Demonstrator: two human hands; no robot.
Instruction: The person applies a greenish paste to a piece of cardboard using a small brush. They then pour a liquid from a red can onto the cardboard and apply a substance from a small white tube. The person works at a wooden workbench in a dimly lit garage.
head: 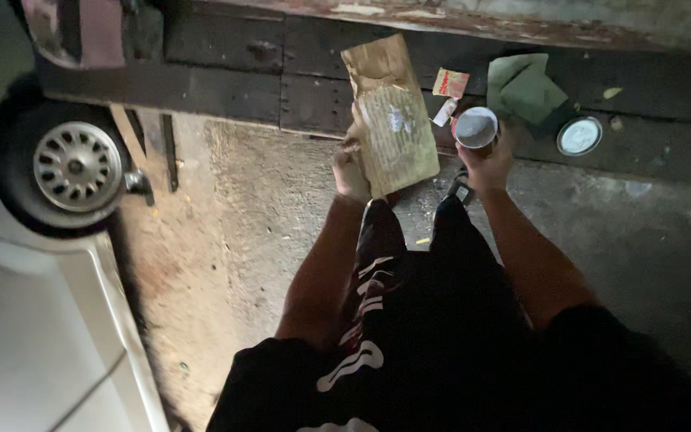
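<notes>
On dark plank ledge over concrete floor | L hand grips paper bag | R hand grips can

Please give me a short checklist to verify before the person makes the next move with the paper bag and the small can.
1. Left hand grips brown paper bag: ok.
2. Right hand holds open can: ok.
3. Can upright: ok.
4. Can contents: cannot tell.
5. Round lid lies apart on the dark ledge: ok.
6. Bag mouth open: cannot tell.
</notes>
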